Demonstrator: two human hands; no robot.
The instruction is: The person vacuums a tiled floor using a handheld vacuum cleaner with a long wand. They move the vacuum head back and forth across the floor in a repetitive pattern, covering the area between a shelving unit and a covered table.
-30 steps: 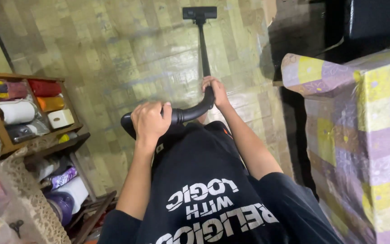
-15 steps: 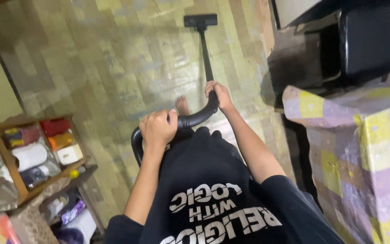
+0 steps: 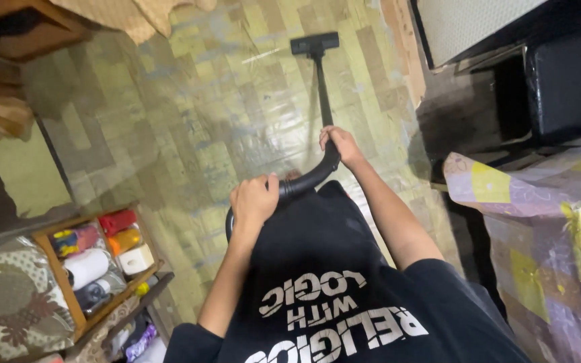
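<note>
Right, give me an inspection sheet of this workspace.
Surface: green patterned floor, glossy, worn.
Job's things: black vacuum wand upright, nozzle flat on the floor; curved handle runs back to the hose.
Clutter: wooden tray with rolls and bottles, lower left.
Grippers: left hand grips the hose; right hand grips the handle bend.
Cables: nothing seen.
Surroundings: patchwork-covered table at right, black seat behind it, wooden furniture top left.

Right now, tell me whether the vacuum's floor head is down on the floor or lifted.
Down: the floor head sits flat on the tiled floor, with no visible gap.
</note>
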